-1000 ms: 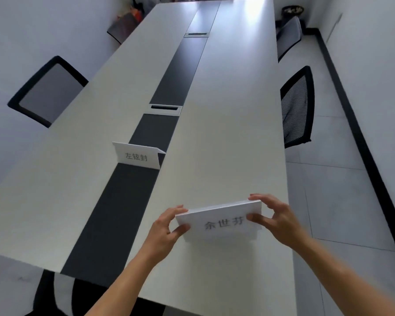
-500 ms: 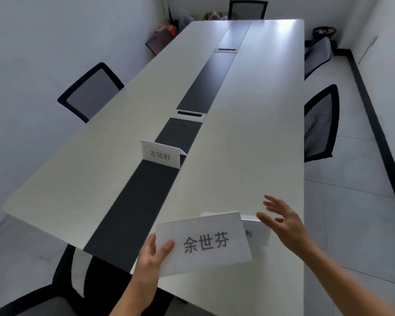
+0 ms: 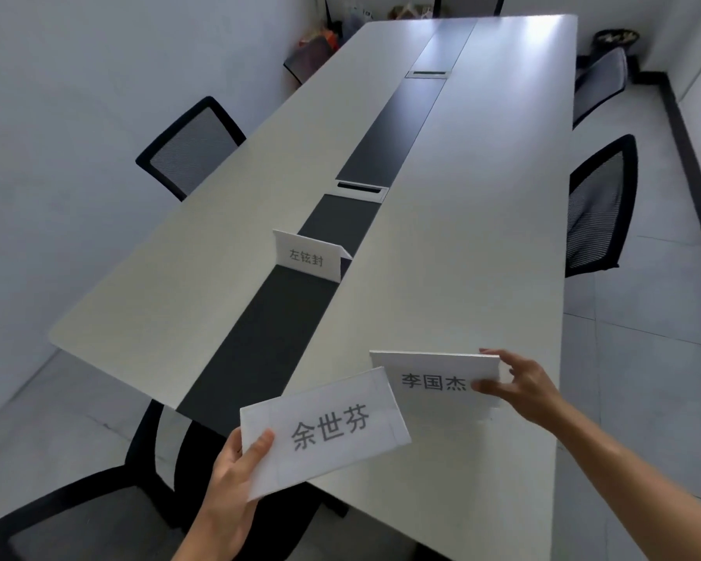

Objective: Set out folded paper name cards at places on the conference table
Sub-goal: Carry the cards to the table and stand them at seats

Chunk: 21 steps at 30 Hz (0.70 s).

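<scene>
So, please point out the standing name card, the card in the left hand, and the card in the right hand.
standing name card (image 3: 306, 257), head view, printed front face
left-hand card (image 3: 328, 429), head view, its printed characters
right-hand card (image 3: 434, 381), head view, its printed characters

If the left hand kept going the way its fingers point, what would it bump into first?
Probably nothing soon: the left hand, holding a name card, points up-right over bare table. Depth is unclear.
</scene>
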Each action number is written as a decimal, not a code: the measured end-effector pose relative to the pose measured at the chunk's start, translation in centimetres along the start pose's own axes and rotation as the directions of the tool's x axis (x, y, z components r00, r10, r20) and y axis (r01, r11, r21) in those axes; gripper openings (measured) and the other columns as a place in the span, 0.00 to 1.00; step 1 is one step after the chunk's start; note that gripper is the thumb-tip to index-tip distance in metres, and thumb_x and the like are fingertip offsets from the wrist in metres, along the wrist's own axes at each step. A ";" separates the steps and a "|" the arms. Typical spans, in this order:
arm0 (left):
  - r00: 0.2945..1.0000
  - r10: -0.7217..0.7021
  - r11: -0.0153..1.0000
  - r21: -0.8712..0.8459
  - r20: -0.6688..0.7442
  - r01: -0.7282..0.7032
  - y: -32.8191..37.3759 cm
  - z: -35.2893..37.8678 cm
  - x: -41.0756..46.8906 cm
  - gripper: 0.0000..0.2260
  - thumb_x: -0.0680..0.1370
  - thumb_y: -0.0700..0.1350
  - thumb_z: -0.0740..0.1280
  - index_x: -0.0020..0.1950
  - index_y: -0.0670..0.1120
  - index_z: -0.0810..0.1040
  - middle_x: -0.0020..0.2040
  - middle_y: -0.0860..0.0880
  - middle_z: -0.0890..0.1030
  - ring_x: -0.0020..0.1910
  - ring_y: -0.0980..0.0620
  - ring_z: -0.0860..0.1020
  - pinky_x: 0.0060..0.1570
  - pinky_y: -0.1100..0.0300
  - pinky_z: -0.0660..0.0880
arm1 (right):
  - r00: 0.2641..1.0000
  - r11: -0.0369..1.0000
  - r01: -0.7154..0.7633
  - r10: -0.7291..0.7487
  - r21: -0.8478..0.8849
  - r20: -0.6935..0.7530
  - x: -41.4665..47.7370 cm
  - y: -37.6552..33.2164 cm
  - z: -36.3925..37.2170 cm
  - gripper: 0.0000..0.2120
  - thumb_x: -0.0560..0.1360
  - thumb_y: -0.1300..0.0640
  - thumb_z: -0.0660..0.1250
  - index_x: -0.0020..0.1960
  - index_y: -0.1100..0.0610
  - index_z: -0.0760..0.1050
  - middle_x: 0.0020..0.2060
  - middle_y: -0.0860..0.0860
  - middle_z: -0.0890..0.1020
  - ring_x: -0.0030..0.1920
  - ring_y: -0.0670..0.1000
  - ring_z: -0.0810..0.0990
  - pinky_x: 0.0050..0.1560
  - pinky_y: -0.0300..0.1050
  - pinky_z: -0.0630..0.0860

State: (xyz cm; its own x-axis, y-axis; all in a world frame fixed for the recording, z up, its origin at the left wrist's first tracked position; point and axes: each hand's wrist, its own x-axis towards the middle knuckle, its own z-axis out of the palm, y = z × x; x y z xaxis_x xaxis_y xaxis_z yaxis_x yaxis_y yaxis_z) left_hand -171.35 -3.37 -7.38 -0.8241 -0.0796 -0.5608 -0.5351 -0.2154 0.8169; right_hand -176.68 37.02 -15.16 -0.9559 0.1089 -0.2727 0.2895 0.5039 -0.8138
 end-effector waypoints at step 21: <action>0.906 0.103 0.946 -0.241 -0.410 -0.216 -5.7 -20.2 -14.8 0.14 0.76 0.42 0.62 0.59 0.39 0.75 0.53 0.35 0.80 0.40 0.40 0.84 0.32 0.52 0.82 | 0.927 0.908 0.015 -0.169 0.418 0.336 -10.9 -17.8 15.0 0.31 0.61 0.38 0.74 0.53 0.59 0.75 0.44 0.58 0.86 0.42 0.58 0.85 0.42 0.56 0.82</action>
State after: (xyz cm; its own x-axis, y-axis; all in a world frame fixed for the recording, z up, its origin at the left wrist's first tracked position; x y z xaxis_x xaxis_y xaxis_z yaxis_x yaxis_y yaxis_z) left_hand -152.30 -20.61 -6.47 -0.7256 -0.4933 -0.4798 -0.2836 -0.4209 0.8616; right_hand -170.71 14.04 -5.44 -0.9184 -0.2721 -0.2873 0.2695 0.1015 -0.9576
